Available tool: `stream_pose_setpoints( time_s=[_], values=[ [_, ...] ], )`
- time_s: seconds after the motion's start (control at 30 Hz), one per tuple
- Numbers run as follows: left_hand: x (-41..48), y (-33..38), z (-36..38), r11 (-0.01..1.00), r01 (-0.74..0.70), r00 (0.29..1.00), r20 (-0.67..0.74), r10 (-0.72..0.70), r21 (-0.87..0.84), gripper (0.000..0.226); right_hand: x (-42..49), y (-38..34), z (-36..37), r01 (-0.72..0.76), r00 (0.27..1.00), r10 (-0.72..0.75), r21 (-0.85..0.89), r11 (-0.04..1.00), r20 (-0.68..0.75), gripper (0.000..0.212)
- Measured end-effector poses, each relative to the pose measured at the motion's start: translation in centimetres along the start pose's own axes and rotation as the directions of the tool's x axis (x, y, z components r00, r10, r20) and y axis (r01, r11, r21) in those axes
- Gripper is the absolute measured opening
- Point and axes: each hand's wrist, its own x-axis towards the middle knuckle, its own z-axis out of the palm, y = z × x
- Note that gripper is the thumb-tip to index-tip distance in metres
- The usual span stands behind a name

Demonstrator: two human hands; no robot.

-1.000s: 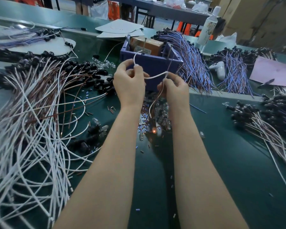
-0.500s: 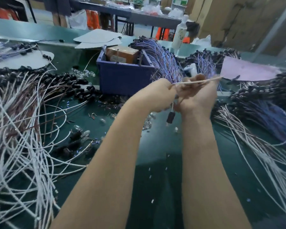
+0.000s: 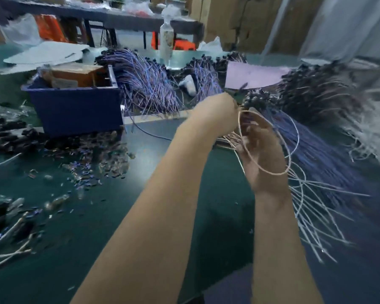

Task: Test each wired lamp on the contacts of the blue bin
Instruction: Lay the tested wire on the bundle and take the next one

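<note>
The view is motion-blurred. My left hand reaches across to the right, fingers curled, and grips one end of a white wired lamp whose lead hangs in a wide loop. My right hand is just below it, fingers fairly straight, with the loop lying across its back. Both hands hover over the pile of wired lamps with black sockets on the right. The blue bin stands at the left, well apart from both hands, with a brown box inside; its contacts are not distinguishable.
Purple-wired lamp bundles lie behind the bin. Loose small parts litter the green table in front of it. White-wired lamps lie at the left edge. A white bottle and a pink sheet are at the back.
Both hands left the blue bin and swung right with the lamp, now over the right-hand pile. The lead has gone from stretched straight to a hanging loop; my head turned right.
</note>
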Motion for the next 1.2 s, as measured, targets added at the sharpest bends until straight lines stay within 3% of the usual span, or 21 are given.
stream_pose_setpoints(
  time_s=[0.1,0.17,0.23,0.33,0.4,0.5,0.57,0.63,0.7,0.8,0.9,1.0,1.07,1.13,1.2],
  values=[
    [0.4,1.4,2.3,0.998,-0.039,0.997,0.065,0.035,0.055,0.032,0.3,-0.3,-1.7,0.027,0.995,-0.019,0.087,0.996,-0.100,0.012],
    [1.2,1.3,3.6,0.996,-0.029,0.998,0.057,0.024,0.090,0.031,1.2,-1.0,-2.8,0.001,0.973,0.045,0.199,0.980,-0.224,0.026],
    [2.0,0.8,4.7,0.997,0.029,1.000,-0.011,-0.028,0.065,0.031,1.8,-1.2,-3.8,-0.021,0.933,0.170,0.421,0.907,-0.318,0.037],
    [3.0,0.7,6.0,0.996,0.082,0.988,-0.136,-0.077,0.036,0.026,1.5,-0.1,-4.9,-0.152,0.893,0.339,0.510,0.847,-0.297,0.049],
    [3.9,0.5,7.0,0.996,0.082,0.977,-0.202,-0.072,0.042,0.024,1.3,0.7,-4.9,-0.269,0.900,0.401,0.504,0.821,-0.174,0.062],
    [5.0,-0.6,8.6,0.994,0.097,0.973,-0.216,-0.084,0.052,0.026,1.4,1.0,-5.3,-0.156,0.962,0.271,0.752,0.640,-0.031,0.070],
    [5.4,-1.6,9.6,0.989,0.140,0.972,-0.197,-0.129,0.046,0.026,1.5,0.6,-5.8,0.003,0.992,0.114,0.897,0.442,-0.059,0.055],
    [5.5,-2.2,10.9,0.988,0.153,0.970,-0.197,-0.144,0.031,0.024,1.4,0.2,-5.9,0.133,0.987,0.039,0.935,0.327,-0.154,0.035],
    [5.5,-2.4,12.2,0.991,0.130,0.969,-0.213,-0.126,0.004,0.022,1.5,0.1,-5.6,0.192,0.970,0.082,0.924,0.331,-0.231,0.028],
    [5.4,-2.6,13.3,0.997,0.079,0.970,-0.231,-0.082,-0.022,0.031,1.8,0.9,-5.0,0.165,0.886,0.304,0.849,0.502,-0.351,0.029],
    [5.4,-3.2,13.4,0.997,0.063,0.958,-0.279,-0.072,-0.043,0.032,2.0,1.6,-4.8,0.102,0.838,0.382,0.800,0.592,-0.390,0.032],
    [5.3,-3.6,13.3,0.996,0.066,0.952,-0.295,-0.080,-0.056,0.019,1.3,1.1,-4.7,0.093,0.916,0.274,0.821,0.564,-0.292,0.031],
    [5.4,-4.0,13.2,0.997,0.077,0.963,-0.259,-0.080,-0.023,0.019,0.7,0.0,-5.2,0.154,0.974,0.084,0.890,0.429,-0.208,0.036],
    [5.5,-4.2,13.4,0.996,0.091,0.972,-0.221,-0.083,0.027,0.023,0.2,-1.2,-6.0,0.259,0.965,-0.044,0.901,0.347,-0.260,0.045],
    [5.3,-4.2,13.3,0.990,0.123,0.971,-0.217,-0.105,0.069,0.028,-0.1,-1.8,-6.4,0.383,0.911,-0.009,0.839,0.385,-0.412,0.052]
  ],
)
